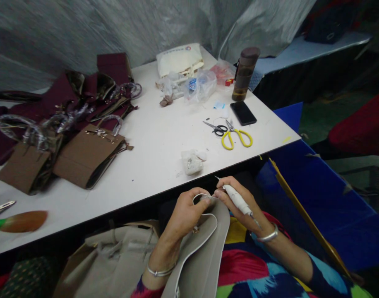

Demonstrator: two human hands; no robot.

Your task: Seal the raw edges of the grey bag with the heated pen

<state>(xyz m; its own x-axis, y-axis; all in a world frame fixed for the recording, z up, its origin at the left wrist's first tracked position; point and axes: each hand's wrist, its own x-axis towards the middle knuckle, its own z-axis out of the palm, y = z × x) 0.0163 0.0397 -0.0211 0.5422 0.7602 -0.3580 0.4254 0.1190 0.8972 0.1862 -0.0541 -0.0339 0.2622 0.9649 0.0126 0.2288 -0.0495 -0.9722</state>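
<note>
Left hand [185, 213] pinching the rim of the grey bag [208, 248], which sits on the lap below the table's [158, 153] edge! Right hand [239, 198] grips the white-wrapped tool [237, 199], fingertips right by that rim. Beyond them, a white lump [193, 162], yellow scissors [231, 128], a phone [243, 113]; bottle [245, 76] upright behind.

No word or number can be read. A cream bag [173, 62] on the tabletop [158, 140] bears a row of bluish print [172, 51] beside a small round emblem [188, 48], too blurred to make out; marks on a blue-and-white packet [192, 84] are likewise illegible.
</note>
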